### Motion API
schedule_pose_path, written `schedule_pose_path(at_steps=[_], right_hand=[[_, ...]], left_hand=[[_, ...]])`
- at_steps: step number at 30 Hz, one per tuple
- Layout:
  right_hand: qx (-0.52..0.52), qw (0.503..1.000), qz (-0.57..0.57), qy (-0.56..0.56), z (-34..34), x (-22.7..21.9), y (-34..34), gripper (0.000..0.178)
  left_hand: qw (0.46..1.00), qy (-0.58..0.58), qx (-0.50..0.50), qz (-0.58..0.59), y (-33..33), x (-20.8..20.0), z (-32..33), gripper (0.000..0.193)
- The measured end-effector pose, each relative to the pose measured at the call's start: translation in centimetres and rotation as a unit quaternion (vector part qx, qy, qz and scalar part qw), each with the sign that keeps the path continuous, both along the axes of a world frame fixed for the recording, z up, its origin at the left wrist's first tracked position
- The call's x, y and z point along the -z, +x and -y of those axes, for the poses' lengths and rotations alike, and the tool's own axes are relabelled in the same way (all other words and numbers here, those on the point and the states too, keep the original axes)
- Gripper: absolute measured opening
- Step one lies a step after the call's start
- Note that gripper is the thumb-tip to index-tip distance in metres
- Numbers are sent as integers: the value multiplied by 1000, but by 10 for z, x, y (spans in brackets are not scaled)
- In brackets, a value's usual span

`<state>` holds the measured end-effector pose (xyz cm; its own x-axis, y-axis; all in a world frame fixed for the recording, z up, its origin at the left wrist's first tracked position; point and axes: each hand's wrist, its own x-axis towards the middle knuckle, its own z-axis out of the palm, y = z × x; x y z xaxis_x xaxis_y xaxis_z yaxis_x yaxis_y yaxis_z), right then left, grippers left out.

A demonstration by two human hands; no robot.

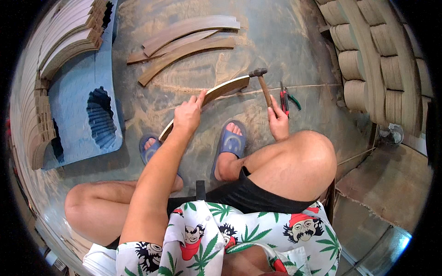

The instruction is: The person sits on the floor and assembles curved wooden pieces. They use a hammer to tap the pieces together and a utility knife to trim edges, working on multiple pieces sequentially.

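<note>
Red-handled pliers [285,99] — spare curved wood strips [184,39]

No packages, labels, signs or screens visible

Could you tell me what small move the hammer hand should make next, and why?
Probably a short tap downward: the right hand holds the hammer with its head right at the far end of the curved wooden strip, while the left hand steadies that strip on the floor.

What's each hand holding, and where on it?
Left hand steadies the curved wood strip near its middle. Right hand holds the hammer at the handle's lower end.
</note>
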<state>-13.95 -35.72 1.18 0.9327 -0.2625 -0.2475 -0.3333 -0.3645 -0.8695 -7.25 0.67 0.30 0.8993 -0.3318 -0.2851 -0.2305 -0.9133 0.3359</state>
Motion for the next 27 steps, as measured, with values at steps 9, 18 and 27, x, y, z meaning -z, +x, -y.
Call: schedule_pose_path(at_steps=[9, 18, 27], right_hand=[[-105, 952, 103, -267, -8, -13, -10, 55], [-105, 962, 65, -244, -21, -16, -6, 52], [-33, 979, 103, -170, -11, 21, -29, 54]], left_hand=[[1000, 25, 3, -8, 0, 1, 1, 82], [1000, -2, -9, 3, 0, 11, -8, 81], [975, -92, -70, -190, -24, 13, 17, 93]])
